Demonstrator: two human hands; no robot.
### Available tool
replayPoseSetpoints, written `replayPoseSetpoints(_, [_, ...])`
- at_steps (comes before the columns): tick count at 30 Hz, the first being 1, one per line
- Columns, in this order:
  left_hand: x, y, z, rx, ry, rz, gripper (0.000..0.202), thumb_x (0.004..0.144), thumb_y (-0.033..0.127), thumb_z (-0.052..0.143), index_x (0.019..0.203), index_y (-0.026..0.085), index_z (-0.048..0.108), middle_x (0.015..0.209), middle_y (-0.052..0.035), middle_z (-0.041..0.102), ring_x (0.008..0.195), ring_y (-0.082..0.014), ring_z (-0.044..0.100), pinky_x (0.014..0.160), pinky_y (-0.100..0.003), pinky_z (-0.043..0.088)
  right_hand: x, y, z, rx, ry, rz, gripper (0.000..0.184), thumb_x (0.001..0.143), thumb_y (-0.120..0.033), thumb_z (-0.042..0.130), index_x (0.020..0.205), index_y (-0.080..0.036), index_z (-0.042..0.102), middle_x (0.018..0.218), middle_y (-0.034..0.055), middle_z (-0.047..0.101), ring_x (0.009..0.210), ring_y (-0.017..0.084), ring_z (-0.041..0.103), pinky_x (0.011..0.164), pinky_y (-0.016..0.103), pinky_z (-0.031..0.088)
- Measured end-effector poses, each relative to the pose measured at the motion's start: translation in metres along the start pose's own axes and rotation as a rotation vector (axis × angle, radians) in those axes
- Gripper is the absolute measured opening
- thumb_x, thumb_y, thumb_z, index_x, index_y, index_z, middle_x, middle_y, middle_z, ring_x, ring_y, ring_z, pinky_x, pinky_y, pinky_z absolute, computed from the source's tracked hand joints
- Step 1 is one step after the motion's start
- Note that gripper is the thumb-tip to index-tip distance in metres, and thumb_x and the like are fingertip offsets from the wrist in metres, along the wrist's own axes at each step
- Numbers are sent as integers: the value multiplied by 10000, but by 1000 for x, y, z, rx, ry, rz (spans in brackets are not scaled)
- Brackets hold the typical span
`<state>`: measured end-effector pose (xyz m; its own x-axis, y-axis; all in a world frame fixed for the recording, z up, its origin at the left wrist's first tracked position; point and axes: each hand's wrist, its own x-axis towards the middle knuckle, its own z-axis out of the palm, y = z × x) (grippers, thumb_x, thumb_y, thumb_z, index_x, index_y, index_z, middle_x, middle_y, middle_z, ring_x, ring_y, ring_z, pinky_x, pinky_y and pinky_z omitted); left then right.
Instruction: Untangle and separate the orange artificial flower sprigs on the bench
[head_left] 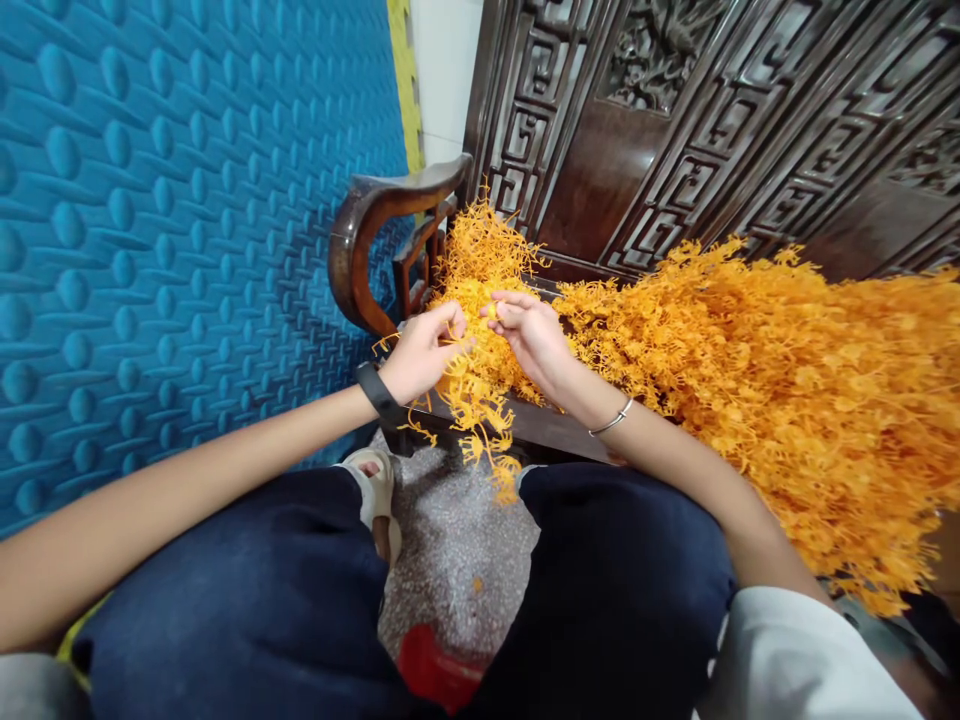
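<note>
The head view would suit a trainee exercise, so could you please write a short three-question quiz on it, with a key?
1. On which arm is the black band worn?
2. True or false: the large orange heap lies to the right of the right hand.
3. What do that hand's fingertips pinch? (a) scissors (b) a small yellow piece (c) a pen

Key: 1. left; 2. true; 3. b

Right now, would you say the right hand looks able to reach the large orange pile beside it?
Probably yes: nothing visible blocks the right hand from the large orange pile, though that hand pinches a small yellow piece.
</note>
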<state>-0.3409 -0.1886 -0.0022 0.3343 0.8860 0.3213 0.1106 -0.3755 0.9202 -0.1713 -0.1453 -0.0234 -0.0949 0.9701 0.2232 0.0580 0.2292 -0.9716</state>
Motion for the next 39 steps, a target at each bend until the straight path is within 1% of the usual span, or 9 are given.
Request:
replayPoseSetpoints(3, [2, 3, 1, 143, 21, 84, 237, 693, 124, 605, 623, 197, 391, 613, 38, 375, 562, -106, 324, 556, -261, 253, 5, 0, 2, 2, 56, 24, 328, 750, -187, 454, 1049, -130, 577, 942, 119, 680, 811, 178, 634, 750, 358, 509])
replayPoseSetpoints(6, [3, 7, 4, 182, 27, 108, 246, 696, 84, 583, 626, 199, 377, 616, 39, 379, 565, -108, 338, 561, -262, 256, 7, -7, 7, 23, 86, 61, 341, 744, -154, 446, 1056, -116, 579, 936, 117, 672, 804, 165, 625, 748, 338, 495])
replayPoseSetpoints(12, [2, 14, 10, 322, 66, 122, 275, 689, -11, 560, 642, 189, 377, 598, 54, 374, 553, -95, 317, 554, -256, 237, 1, -31, 19, 242, 221, 192, 227, 727, -55, 468, 875, -129, 623, 750, 43, 645, 672, 89, 561, 656, 244, 421])
replayPoseSetpoints(17, [3, 15, 12, 378, 71, 134, 282, 678, -18, 562, 630, 186, 374, 577, 58, 367, 546, -92, 307, 550, -254, 233, 0, -44, 26, 348, 303, 297, 290, 683, 47, 398, 789, -125, 607, 590, -11, 568, 558, 65, 483, 610, 231, 368])
replayPoseSetpoints(21, [5, 12, 15, 301, 64, 89, 267, 654, -12, 541, 612, 186, 367, 570, 60, 360, 539, -88, 303, 544, -249, 236, 1, -46, 27, 381, 321, 356, 344, 654, 87, 345, 791, -111, 590, 555, -26, 546, 525, 57, 464, 584, 220, 339])
replayPoseSetpoints(25, [8, 7, 18, 151, 69, 4, 268, 642, 25, 557, 585, 188, 352, 570, 58, 346, 555, -88, 307, 539, -236, 243, 2, -43, 26, 383, 271, 394, 411, 626, 89, 347, 882, -97, 607, 560, -36, 534, 525, 55, 456, 592, 220, 331])
replayPoseSetpoints(28, [8, 3, 20, 113, 95, -26, 259, 632, 26, 552, 582, 188, 358, 568, 56, 352, 553, -90, 313, 537, -237, 244, 4, -41, 25, 381, 249, 386, 418, 646, 78, 351, 929, -91, 607, 566, -34, 538, 522, 54, 441, 597, 217, 329])
replayPoseSetpoints(33, [8, -2, 23, 60, 155, -92, 237, 659, 62, 559, 610, 192, 367, 561, 61, 348, 544, -92, 302, 526, -233, 240, 8, -36, 26, 348, 248, 366, 340, 697, 31, 380, 920, -102, 599, 581, -27, 543, 529, 54, 432, 575, 211, 315])
replayPoseSetpoints(39, [8, -2, 25, -2, 169, -117, 242, 645, 42, 559, 584, 183, 372, 560, 64, 359, 548, -85, 316, 538, -230, 254, 8, -35, 27, 370, 270, 368, 398, 672, 49, 356, 949, -93, 603, 558, -36, 515, 548, 65, 452, 605, 223, 331])
